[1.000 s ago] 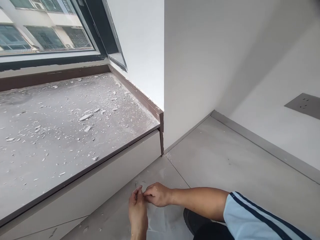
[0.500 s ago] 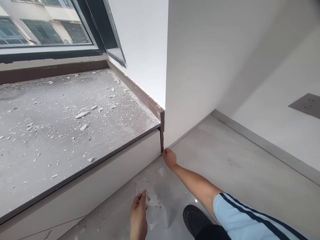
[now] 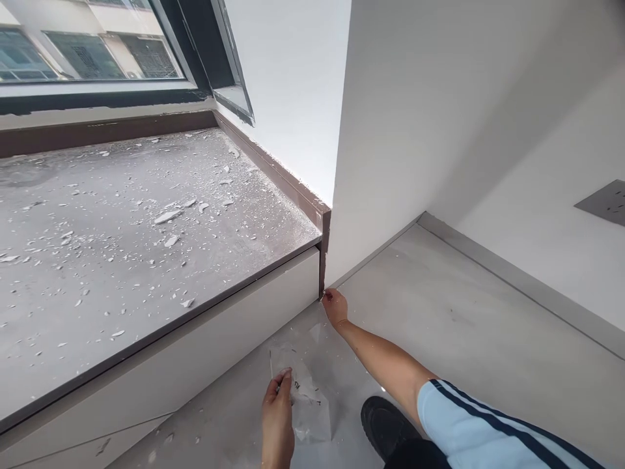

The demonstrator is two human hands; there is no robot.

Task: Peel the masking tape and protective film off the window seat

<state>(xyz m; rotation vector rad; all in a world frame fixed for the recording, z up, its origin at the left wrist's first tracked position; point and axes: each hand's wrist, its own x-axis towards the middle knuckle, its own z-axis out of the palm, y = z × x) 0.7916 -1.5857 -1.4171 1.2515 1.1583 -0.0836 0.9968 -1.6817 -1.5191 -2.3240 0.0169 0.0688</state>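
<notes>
Pale walls (image 3: 390, 124) meet at a corner right of center, a soft shadow slanting across the right one, with a gray socket plate (image 3: 605, 203) at the right edge of the frame. Across the upper left, a dark-framed window (image 3: 85, 52) looks onto a building (image 3: 110, 23) opposite. Beneath it, filling the left of the frame, a gray ledge (image 3: 122, 286) is strewn with white flakes (image 3: 167, 217) and powder, thickest along the brown trim (image 3: 293, 185) that borders its back and right sides. A light panel (image 3: 244, 306) fronts the ledge down to the gray floor (image 3: 469, 326).

At lower center, the left hand (image 3: 279, 413) has its thumb and fingers drawn together on the edge of a clear plastic sheet (image 3: 312, 410) with a few dark marks, which spreads to the right of the fingers above the floor. Near the middle of the frame, the right hand (image 3: 336, 307) reaches to the foot of the brown trim, fingers curled in narrow; whether they pinch anything, I cannot tell. Its forearm runs toward the lower right into a light blue sleeve (image 3: 454, 423) with dark stripes. Left of that sleeve, a black shoe (image 3: 385, 423) stands on the floor.
</notes>
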